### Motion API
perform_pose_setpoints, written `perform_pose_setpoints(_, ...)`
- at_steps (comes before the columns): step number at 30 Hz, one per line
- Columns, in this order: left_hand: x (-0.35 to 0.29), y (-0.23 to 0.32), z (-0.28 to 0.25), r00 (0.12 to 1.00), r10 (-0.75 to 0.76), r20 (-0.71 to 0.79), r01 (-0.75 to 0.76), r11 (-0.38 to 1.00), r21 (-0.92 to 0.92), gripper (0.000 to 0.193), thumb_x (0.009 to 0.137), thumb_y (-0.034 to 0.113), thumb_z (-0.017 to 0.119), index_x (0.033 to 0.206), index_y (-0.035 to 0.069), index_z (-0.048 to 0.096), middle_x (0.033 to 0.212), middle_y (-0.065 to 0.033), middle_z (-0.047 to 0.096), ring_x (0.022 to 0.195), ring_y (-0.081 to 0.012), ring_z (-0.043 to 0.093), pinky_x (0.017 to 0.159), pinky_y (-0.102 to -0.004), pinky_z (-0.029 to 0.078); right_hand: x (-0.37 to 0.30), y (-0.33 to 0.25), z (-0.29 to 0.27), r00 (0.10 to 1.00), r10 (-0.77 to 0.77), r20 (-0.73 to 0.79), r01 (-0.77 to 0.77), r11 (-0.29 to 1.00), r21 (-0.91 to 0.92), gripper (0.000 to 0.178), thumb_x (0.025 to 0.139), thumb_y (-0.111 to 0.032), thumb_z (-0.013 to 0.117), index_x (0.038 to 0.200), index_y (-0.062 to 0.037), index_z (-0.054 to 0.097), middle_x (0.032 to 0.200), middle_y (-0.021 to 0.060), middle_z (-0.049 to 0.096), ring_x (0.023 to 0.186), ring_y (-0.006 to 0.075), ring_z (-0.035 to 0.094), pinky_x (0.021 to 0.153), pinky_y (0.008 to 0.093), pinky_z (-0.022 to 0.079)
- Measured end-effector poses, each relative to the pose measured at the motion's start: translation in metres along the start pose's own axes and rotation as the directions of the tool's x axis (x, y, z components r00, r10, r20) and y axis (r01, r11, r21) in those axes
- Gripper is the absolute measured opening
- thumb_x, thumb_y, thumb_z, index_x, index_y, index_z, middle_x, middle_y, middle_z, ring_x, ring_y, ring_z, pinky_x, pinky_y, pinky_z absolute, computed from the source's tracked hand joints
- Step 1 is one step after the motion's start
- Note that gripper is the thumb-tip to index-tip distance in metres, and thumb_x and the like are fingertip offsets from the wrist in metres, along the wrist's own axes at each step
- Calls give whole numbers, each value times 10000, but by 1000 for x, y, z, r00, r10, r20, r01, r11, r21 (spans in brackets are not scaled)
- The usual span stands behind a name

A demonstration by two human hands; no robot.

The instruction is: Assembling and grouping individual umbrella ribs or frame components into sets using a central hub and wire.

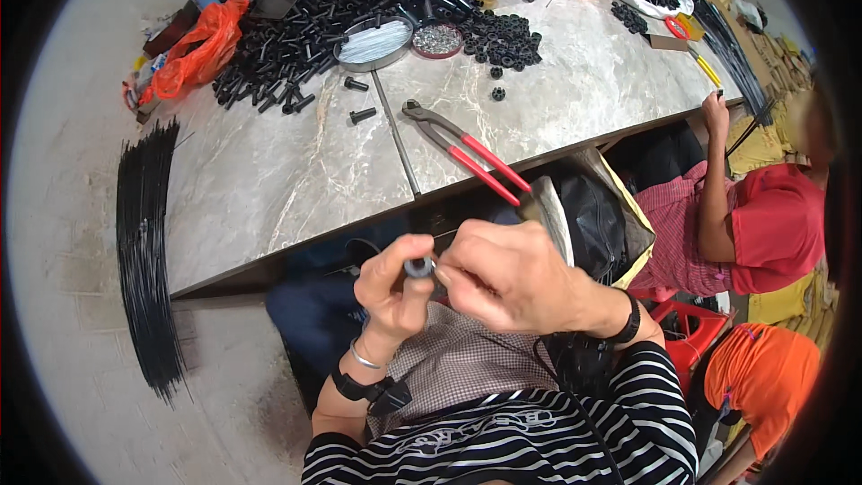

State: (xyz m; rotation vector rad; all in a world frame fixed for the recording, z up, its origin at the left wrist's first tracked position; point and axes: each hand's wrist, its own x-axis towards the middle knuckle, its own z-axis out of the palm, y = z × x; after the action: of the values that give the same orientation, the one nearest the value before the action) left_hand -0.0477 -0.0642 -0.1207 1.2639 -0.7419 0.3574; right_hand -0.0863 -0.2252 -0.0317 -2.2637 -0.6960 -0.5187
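My left hand (393,292) is closed, holding a small black bolt (417,268) between thumb and fingers with its round end facing up. Right beside it, my right hand (516,274) pinches at the bolt's side; whatever its fingertips hold is too small or hidden to tell. Beyond both hands, end cutters with red handles (467,151) lie on the marble-patterned table (287,171), handles reaching over the front edge. Two loose black bolts (362,115) rest to the left of the cutters' jaws.
Farther back are a heap of black bolts (296,45), a pile of black nuts (507,40), a dish of thin white strips (375,43) and a red dish of small shiny pieces (437,39). Black rods (148,251) stand at the left edge. A co-worker (772,224) sits at the right.
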Motion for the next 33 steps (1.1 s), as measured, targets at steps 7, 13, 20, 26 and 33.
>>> perform_pose_setpoints(7,7,-5,-25,984,-171,52,167,983,79,588,931,491,556,1154,-51,613,708,-57,590,590,-102,525,537,-230,400,9,24,9,715,346,608,-694,238,680,266,960,-226,586,892,23,650,698,5,608,596,49,560,540,232,465)
perform_pose_setpoints(13,8,-16,-55,926,-372,58,377,907,-188,553,956,519,471,982,-32,501,622,-39,434,516,-89,365,457,-224,276,10,104,47,958,247,-147,-285,755,-590,432,846,-301,674,1111,25,575,942,182,581,788,392,574,708,461,477)
perform_pose_setpoints(20,16,-14,-61,902,-426,72,432,887,-163,452,998,417,453,1001,-33,485,671,-82,458,568,-124,401,499,-246,315,11,137,46,919,392,-45,-372,825,-425,321,895,-288,615,925,31,587,811,174,562,704,329,587,676,413,494)
perform_pose_setpoints(26,25,-24,-61,858,-513,-16,495,836,-238,538,1046,394,294,1057,-78,551,601,4,399,500,-59,299,460,-215,236,9,53,-8,755,425,499,-602,752,270,295,914,-234,616,1082,8,596,799,126,581,727,203,562,689,353,464)
perform_pose_setpoints(33,24,-13,-47,837,-535,-111,530,845,-72,602,1039,456,300,963,-36,638,580,31,421,496,-29,305,458,-201,223,-13,13,9,802,334,495,-419,905,69,343,861,-32,610,1189,32,532,1016,198,587,879,388,608,748,425,487)
